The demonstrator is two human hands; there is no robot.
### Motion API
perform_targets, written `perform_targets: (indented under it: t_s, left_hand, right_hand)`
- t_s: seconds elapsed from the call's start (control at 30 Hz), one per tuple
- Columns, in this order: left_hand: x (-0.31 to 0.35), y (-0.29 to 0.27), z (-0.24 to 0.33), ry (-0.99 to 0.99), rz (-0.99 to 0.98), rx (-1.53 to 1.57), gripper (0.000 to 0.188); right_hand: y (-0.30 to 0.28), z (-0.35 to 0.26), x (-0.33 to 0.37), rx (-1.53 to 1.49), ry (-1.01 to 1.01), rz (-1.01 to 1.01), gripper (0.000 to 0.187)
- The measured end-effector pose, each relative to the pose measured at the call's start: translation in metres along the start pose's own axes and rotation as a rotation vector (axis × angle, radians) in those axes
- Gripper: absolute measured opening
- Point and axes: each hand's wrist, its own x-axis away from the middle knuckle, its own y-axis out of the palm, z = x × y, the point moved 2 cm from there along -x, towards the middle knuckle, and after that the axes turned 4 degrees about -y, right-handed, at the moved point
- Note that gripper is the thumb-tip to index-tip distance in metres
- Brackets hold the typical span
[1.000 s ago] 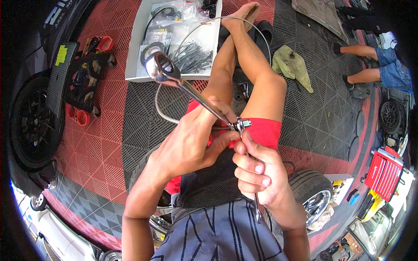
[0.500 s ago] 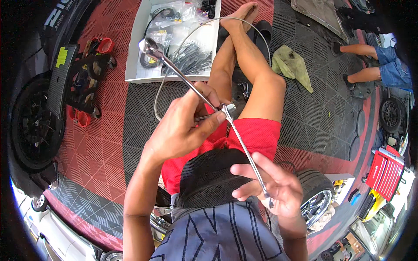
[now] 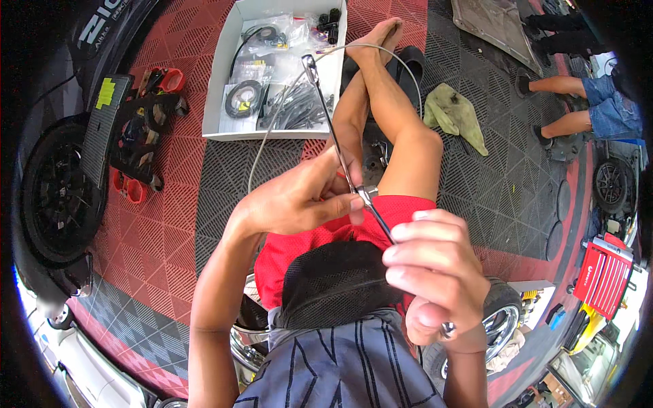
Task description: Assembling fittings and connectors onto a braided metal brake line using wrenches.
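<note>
Left hand pinching wrench; right hand gripping second wrench; hose crosses near edge of white box; rag beside knee.

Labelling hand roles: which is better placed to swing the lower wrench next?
Likely right: right hand curls around the lower wrench; left hand pinches near its head, by the upper wrench.

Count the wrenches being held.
2: one wrench extends from the left grip toward the white box; the second wrench slants down into the right grip. Parts of both are hidden.
</note>
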Motion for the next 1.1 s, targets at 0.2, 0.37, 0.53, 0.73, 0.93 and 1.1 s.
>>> perform_targets:
  t_s: [0.2,0.37,0.53,0.73,0.93,1.1]
  left_hand:
    - [0.002,-0.003,0.013,-0.091,-0.08,0.017,0.022]
    - [-0.001,-0.008,0.008,-0.118,-0.101,0.043,0.022]
    - [-0.005,0.001,0.009,-0.14,-0.295,0.015,0.022]
    - [-0.005,0.01,0.012,-0.155,-0.417,0.025,0.022]
    - [-0.001,0.019,0.001,-0.108,-0.447,0.149,0.019]
    - [-0.003,0.024,-0.004,-0.146,-0.545,0.121,0.023]
  right_hand:
    - [0.007,0.015,-0.024,-0.09,0.005,0.153,0.048]
    - [0.026,0.053,-0.016,-0.352,0.194,0.083,0.092]
    - [0.052,0.071,0.001,-0.634,0.358,-0.13,0.126]
    - [0.056,0.061,0.005,-0.675,0.341,0.115,0.136]
    - [0.061,0.056,0.009,-0.811,0.425,0.22,0.129]
    - [0.055,0.051,0.015,-0.748,0.551,0.168,0.127]
